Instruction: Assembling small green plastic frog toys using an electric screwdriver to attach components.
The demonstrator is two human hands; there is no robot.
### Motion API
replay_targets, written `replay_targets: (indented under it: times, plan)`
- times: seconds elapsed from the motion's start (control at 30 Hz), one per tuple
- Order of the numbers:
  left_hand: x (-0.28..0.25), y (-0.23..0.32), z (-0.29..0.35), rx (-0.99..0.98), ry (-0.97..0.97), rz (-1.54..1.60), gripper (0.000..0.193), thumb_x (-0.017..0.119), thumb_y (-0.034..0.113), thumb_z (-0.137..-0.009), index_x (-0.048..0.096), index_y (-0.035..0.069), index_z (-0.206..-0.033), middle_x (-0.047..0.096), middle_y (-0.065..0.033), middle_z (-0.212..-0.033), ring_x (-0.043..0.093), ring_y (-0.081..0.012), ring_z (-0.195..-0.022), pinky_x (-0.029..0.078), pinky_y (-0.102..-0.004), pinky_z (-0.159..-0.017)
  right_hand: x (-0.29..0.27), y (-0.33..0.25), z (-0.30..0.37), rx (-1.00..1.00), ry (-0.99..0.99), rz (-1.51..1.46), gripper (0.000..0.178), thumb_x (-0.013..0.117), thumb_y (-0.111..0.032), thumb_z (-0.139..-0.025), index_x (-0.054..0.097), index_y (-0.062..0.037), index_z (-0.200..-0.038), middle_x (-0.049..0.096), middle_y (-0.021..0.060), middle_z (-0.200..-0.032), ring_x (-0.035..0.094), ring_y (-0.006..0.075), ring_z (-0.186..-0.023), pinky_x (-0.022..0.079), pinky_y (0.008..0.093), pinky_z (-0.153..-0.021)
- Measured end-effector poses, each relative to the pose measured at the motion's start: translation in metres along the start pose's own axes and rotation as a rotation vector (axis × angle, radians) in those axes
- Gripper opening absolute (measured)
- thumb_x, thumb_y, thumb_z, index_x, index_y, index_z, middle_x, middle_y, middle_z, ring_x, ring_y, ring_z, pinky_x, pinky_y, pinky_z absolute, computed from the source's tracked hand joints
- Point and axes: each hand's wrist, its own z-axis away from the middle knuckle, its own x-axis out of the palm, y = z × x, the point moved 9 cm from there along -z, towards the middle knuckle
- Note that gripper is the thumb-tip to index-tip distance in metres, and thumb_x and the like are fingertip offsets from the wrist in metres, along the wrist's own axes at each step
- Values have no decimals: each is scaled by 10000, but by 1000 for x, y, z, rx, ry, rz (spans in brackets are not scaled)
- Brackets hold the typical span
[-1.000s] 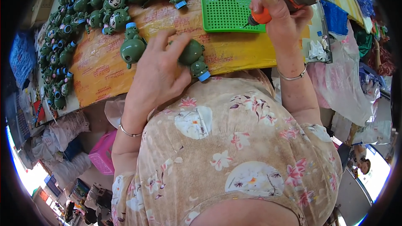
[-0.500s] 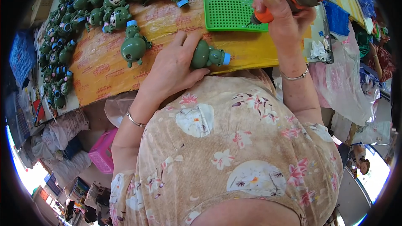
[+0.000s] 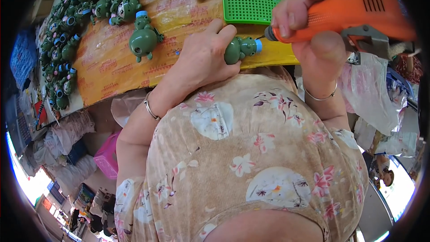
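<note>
My left hand (image 3: 201, 54) is closed around a dark green plastic toy figure (image 3: 242, 48) lying on its side near the table's front edge. The figure's light blue end points right. An orange electric screwdriver (image 3: 358, 11) is gripped in my right hand (image 3: 320, 47), its dark nose turned left. Its thin bit comes close to the figure's blue end; whether they touch I cannot tell. To the left of my left hand, another green figure (image 3: 142, 44) with a round hole in its body rests on the orange-yellow table covering (image 3: 121, 69).
Many similar green figures (image 3: 92, 6) crowd the table's far left. Beyond my hands is a bright green perforated tray (image 3: 257, 0) with small dark bits in it. Clear plastic bags (image 3: 367, 89) hang at the right, and a pink basket (image 3: 106, 157) stands below at the left.
The screwdriver has come down from over the green tray to the figure's blue end and turned more level. My left hand has shifted slightly right with the figure.
</note>
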Motion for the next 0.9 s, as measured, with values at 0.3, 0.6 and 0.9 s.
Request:
replay_targets:
  times: [0.3,0.6,0.9]
  plan:
    - [3,-1,1,-13,-9,-5,398,801,196,-699,586,45,-998,595,-164,-972,656,-406,-834,551,-502,-680,2,12,-26,285,-721,-433,541,680,-179,-991,463,-73,-1475,628,259,-1226,602,366,-1192,434,527,-1066]
    - [6,-3,5,59,35,50,422,811,188,-699,575,44,-1017,573,-170,-988,648,-414,-838,546,-509,-680,0,63,14,1399,-582,-457,388,407,-246,-1098,673,22,-1188,635,165,-1235,578,235,-1228,391,349,-1125]
    - [-10,-8,11,-88,12,-29,486,848,253,-731,571,33,-1063,561,-198,-997,646,-430,-838,553,-490,-683,-15,8,0,3,387,-172,555,849,-218,-842,461,-63,-1208,574,86,-791,588,207,-687,507,348,-652]
